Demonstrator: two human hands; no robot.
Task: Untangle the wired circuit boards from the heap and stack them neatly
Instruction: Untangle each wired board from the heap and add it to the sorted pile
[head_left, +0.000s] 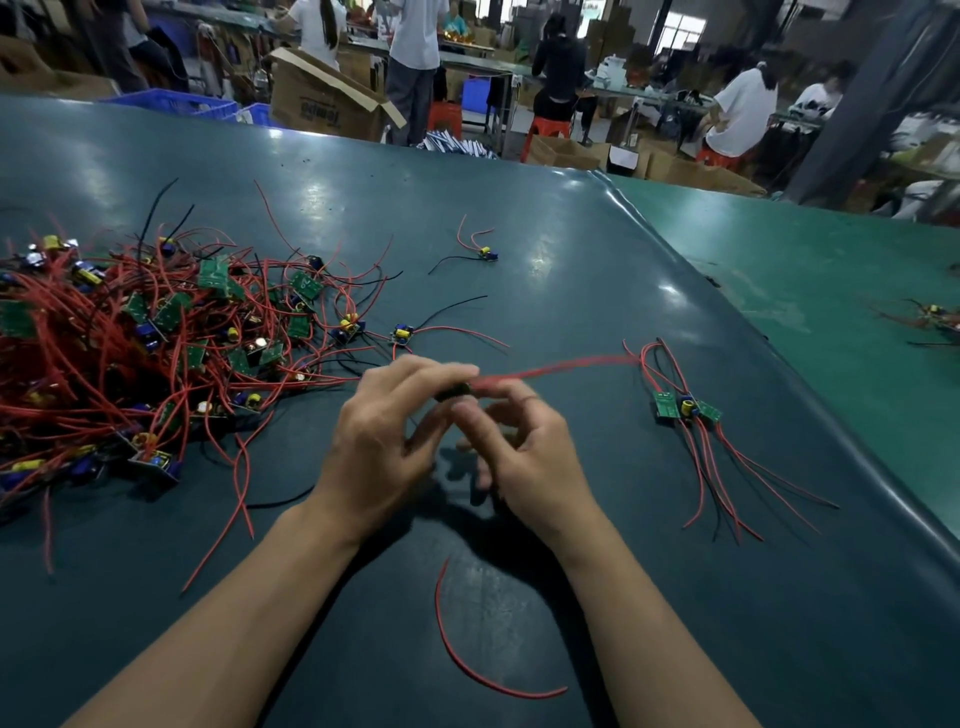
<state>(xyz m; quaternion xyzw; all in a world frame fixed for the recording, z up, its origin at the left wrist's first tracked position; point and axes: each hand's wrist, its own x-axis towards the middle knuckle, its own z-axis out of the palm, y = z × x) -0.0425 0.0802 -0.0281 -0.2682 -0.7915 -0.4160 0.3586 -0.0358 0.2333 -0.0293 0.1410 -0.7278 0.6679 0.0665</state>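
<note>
The circuit board (453, 391), pinched between left hand (384, 441) and right hand (524, 447), trails red wires (561, 369) rightward toward the stack (685, 408), nearer the right hand.

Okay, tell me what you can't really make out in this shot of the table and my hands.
- Held board, head view: blurred, covered by left hand and right hand fingers.
- Heap: cut off by the left edge.
- Boards at the right edge: blurred, cut off.

I count 1 tangled heap (145, 343) of boards too many to number, 3 loose wired boards (401, 332) beside and beyond it, 1 small stack (685, 408), 1 stray red wire (467, 660), and 2 hands (384, 441).
</note>
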